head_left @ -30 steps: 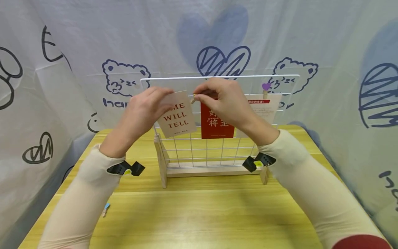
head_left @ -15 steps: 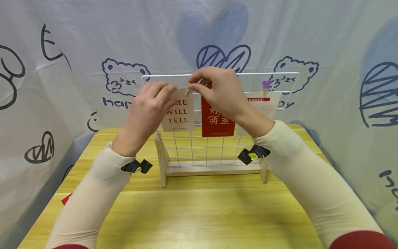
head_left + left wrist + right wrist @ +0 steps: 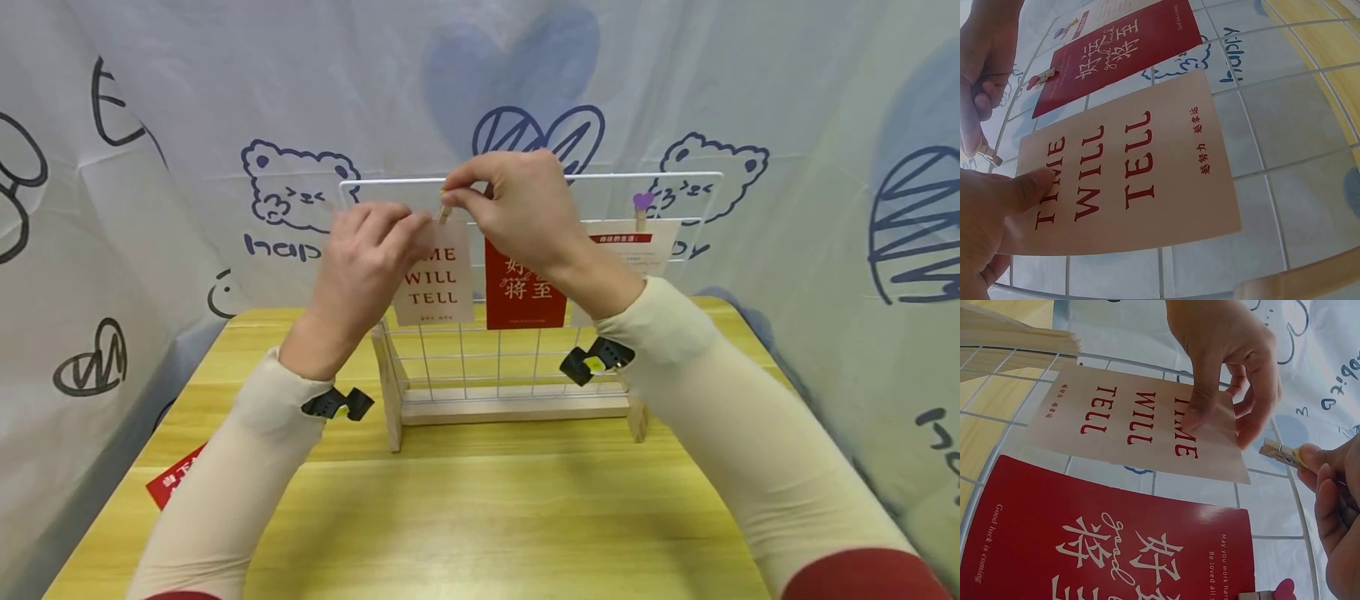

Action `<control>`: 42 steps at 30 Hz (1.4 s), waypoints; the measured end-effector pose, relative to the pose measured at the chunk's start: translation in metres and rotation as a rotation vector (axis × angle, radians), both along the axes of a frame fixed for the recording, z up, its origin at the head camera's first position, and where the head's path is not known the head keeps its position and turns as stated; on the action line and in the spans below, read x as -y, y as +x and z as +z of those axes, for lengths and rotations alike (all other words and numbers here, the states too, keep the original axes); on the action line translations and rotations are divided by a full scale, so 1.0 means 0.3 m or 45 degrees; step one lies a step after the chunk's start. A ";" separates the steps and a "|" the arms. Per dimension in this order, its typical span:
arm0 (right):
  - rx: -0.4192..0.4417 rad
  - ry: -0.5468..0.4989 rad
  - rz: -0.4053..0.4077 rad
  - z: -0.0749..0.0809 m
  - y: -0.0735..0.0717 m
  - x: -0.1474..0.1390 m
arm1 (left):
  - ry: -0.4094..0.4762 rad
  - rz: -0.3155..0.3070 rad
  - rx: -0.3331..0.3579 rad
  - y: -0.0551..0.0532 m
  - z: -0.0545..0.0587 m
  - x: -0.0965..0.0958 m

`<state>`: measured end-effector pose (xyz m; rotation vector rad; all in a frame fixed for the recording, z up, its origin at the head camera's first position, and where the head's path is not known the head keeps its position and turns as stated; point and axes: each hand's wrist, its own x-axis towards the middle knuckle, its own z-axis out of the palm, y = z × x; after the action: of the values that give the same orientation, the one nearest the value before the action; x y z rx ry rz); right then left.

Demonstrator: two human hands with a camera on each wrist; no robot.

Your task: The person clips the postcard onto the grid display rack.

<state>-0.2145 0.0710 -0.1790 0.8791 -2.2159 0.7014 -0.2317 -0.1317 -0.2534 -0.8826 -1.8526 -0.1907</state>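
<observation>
The left hand (image 3: pixel 371 258) pinches a thin cream paper card with red lettering (image 3: pixel 1175 169) near its top, before a white wire grid rack with wooden base (image 3: pixel 513 408); the right hand (image 3: pixel 528 212) pinches a yellow-topped wooden clothespin (image 3: pixel 1280 452) just beside that edge. The card should be light, bendy, easily creased: best held near an edge. One rack; three clothespins, including a pink-heart clothespin (image 3: pixel 1284 590) and purple-heart clothespin (image 3: pixel 642 202); four cards, a glossy red card (image 3: pixel 525 310) and white card (image 3: pixel 645 252) hanging right of the left grip, a half-hidden red card (image 3: pixel 171 477) lying below it

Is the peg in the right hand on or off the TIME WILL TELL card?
Off. Both wrist views show a gap between the peg and the card; the right hand pinches the peg.
</observation>
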 end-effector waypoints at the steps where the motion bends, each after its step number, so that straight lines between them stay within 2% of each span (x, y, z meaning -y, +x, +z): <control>1: -0.002 0.003 -0.005 -0.001 -0.002 0.003 | 0.004 -0.005 0.006 0.000 -0.002 0.001; 7: 0.000 0.038 -0.033 -0.017 -0.010 0.016 | 0.017 -0.015 0.044 0.008 -0.014 0.005; 13: -0.058 0.131 -0.039 -0.026 -0.012 0.022 | 0.022 -0.021 0.070 0.009 -0.019 0.005; 20: -0.068 0.199 -0.036 -0.019 -0.009 0.038 | 0.041 -0.035 0.060 0.005 -0.015 0.002; 27: -0.112 0.217 -0.044 -0.025 -0.004 0.058 | 0.036 -0.037 0.052 0.002 -0.012 0.006; 34: -0.174 0.257 -0.104 -0.053 0.001 0.079 | 0.039 -0.039 0.041 0.002 -0.012 0.006; 42: -0.249 0.223 -0.046 -0.072 -0.002 0.070 | 0.030 -0.036 0.022 0.002 -0.009 0.004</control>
<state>-0.2152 0.0500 -0.2006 0.9480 -2.1340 0.3903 -0.2310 -0.1329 -0.2561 -0.8939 -1.8512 -0.2382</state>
